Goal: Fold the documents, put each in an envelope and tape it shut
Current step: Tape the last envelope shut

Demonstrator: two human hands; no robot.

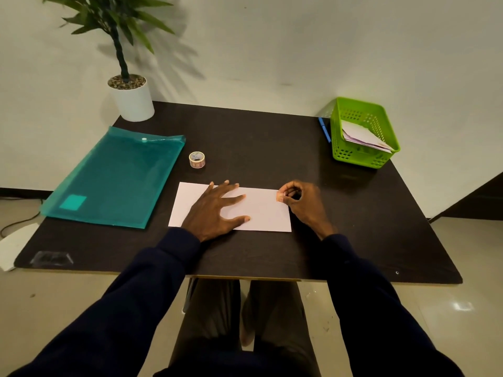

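Plant (114, 20): crown cropped at top edge.
Pen (324, 129): part hidden behind basket (362, 161).
Tape (196, 159): print unreadable.

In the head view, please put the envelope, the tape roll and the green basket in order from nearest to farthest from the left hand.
1. Envelope: directly under the left hand, which presses on it.
2. Tape roll: just behind the hand, slightly to the left.
3. Basket: far back on the right.
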